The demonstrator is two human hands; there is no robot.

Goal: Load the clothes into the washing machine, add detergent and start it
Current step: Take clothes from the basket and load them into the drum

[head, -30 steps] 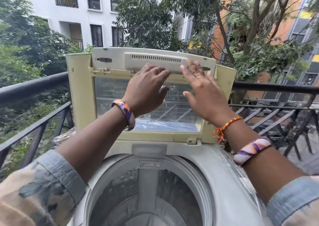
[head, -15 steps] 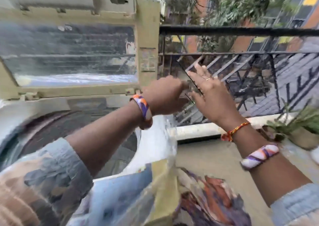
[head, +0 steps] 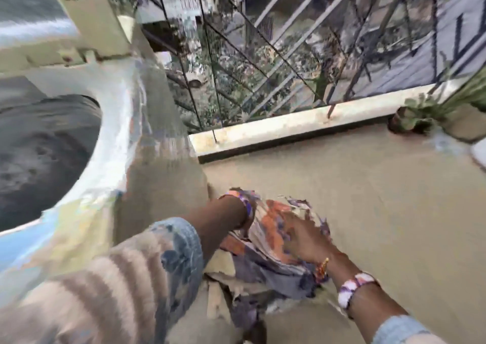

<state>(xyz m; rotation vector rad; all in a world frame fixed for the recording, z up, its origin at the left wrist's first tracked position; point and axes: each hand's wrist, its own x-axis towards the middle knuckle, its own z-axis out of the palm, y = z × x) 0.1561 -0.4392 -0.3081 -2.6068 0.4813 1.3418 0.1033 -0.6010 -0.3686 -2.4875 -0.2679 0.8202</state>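
One heap of clothes point(head: 273, 251), patterned in orange, purple and white, is lying low on the balcony floor point(head: 368, 199), just beside the right side of the washing machine point(head: 123, 138). Both hands are reaching down into it. The right hand point(head: 302, 238) is resting on top of the cloth with its fingers point(head: 289, 220) spread over the orange patch; motion blur is hiding whether they are gripping the fabric. The left hand point(head: 248, 218) is sinking behind a fold past the wrist, so I cannot tell how its fingers are lying. One striped bangle is sitting on each wrist, and a single orange thread band is circling the right wrist.

The one washing machine is standing with its lid point(head: 86, 20) raised and its drum point(head: 39, 146) gaping dark at the left. Behind the floor's pale kerb, a metal railing point(head: 289, 54) is running across, and one potted plant point(head: 426, 112) is sitting at the far right.
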